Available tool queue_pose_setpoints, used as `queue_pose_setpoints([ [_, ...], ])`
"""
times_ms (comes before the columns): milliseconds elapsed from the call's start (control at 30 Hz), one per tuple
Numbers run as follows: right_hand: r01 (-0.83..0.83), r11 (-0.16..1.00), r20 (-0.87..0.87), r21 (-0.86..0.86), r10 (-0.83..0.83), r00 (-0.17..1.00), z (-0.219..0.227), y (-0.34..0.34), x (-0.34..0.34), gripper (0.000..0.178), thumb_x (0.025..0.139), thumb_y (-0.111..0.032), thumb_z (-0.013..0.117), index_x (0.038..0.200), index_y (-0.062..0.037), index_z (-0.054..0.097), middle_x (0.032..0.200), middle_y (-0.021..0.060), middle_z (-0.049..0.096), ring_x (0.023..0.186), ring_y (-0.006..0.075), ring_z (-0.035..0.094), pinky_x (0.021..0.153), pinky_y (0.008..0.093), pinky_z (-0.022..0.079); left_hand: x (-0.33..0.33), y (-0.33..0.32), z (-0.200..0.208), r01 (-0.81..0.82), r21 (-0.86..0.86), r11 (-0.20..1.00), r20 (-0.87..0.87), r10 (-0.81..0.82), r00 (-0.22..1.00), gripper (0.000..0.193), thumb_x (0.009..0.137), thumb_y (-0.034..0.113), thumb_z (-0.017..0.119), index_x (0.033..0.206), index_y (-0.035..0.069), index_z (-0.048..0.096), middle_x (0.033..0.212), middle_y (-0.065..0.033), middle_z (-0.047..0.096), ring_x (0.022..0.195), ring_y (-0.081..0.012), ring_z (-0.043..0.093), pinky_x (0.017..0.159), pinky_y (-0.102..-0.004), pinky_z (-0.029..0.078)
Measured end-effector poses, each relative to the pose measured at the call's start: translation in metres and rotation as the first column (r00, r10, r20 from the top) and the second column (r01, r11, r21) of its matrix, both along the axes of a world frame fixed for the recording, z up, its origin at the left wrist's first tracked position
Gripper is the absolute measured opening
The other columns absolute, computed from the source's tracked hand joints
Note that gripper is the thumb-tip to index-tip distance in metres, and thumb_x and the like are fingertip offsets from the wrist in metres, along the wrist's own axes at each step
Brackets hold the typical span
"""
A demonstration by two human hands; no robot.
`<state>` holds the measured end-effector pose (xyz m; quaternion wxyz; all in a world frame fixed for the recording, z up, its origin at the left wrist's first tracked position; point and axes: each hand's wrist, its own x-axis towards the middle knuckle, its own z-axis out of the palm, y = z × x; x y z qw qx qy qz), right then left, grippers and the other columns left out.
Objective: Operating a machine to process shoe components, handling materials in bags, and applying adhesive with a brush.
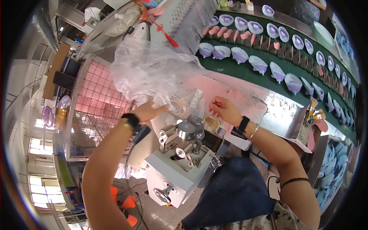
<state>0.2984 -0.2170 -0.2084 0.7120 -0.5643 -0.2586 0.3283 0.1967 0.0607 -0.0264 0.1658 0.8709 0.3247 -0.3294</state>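
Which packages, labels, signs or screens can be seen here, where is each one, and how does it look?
Plastic bag: large, clear and crumpled, on the metal bench above the grey machine; the left hand touches its lower edge.
Small packet: flat, clear with pale contents, at the bag's lower right, between the left hand and the right hand.
No signs or screens can be told.

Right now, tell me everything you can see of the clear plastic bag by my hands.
The clear plastic bag is thin, crinkled film, bunched into a loose heap with glossy folds. It lies on the metal workbench, above the grey machine and beside a pink wire grid. The left hand touches its lower edge; the right hand is close by, apart from it.
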Motion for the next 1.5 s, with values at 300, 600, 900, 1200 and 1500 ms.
queue_pose_setpoints([
  [300, -0.069, 0.994, -0.132, -0.084, 0.057, 0.990, 0.009, 0.012, 0.003, 0.011, 0.096, -0.015, 0.054, 0.098, -0.0056, 0.058, 0.082, 0.0022, 0.064, 0.067, 0.0085, 0.059, 0.059, 0.0225, 0.047, 0.003, 0.118, -0.091, 0.602, 0.405, 0.688, -0.061, -0.637, 0.769, 0.064, 0.088, 0.048, 0.059, 0.126, -0.003, 0.049, 0.118, -0.0248, 0.059, 0.106, -0.0415, 0.062, 0.094, -0.0481, 0.048],
  [600, -0.063, 0.995, 0.220, 0.074, 0.045, 0.974, 0.057, 0.054, 0.074, 0.026, 0.090, -0.021, 0.065, 0.112, -0.0071, 0.062, 0.088, 0.0039, 0.065, 0.079, 0.0116, 0.062, 0.067, 0.0257, 0.051, 0.111, -0.076, 0.207, 0.513, -0.726, 0.458, 0.687, 0.484, 0.541, 0.034, 0.093, 0.031, 0.054, 0.115, 0.005, 0.055, 0.092, -0.0085, 0.058, 0.084, -0.0260, 0.060, 0.068, -0.0379, 0.051],
  [900, -0.108, 0.886, 0.835, -0.451, 0.462, 0.298, 0.087, 0.206, 0.057, 0.047, 0.084, -0.025, 0.064, 0.124, -0.0010, 0.055, 0.124, 0.0167, 0.058, 0.103, 0.0348, 0.063, 0.089, 0.0434, 0.051, 0.189, -0.148, 0.293, 0.445, 0.780, 0.440, 0.443, -0.890, 0.103, 0.034, 0.096, 0.028, 0.042, 0.094, 0.002, 0.064, 0.085, -0.0201, 0.068, 0.081, -0.0265, 0.069, 0.072, -0.0370, 0.058],
  [1200, -0.413, 0.740, 0.787, -0.530, 0.611, 0.085, 0.071, 0.208, 0.086, 0.033, 0.084, -0.017, 0.058, 0.117, -0.0126, 0.061, 0.102, 0.0202, 0.068, 0.095, 0.0384, 0.064, 0.083, 0.0467, 0.051, 0.018, -0.021, 0.254, 0.132, 0.962, 0.239, 0.022, -0.547, 0.837, 0.054, 0.097, 0.050, 0.037, 0.101, 0.007, 0.069, 0.081, -0.0188, 0.068, 0.082, -0.0362, 0.065, 0.082, -0.0422, 0.051],
  [1500, -0.266, 0.960, 0.327, -0.087, 0.280, 0.903, 0.050, 0.015, 0.157, 0.039, 0.078, 0.005, 0.048, 0.113, 0.0012, 0.062, 0.088, 0.0054, 0.065, 0.077, 0.0105, 0.061, 0.064, 0.0242, 0.049, -0.084, 0.064, 0.206, -0.060, 0.965, 0.254, 0.200, -0.576, 0.793, 0.030, 0.090, 0.029, 0.057, 0.110, 0.008, 0.062, 0.112, -0.0147, 0.063, 0.111, -0.0324, 0.056, 0.097, -0.0418, 0.043],
])
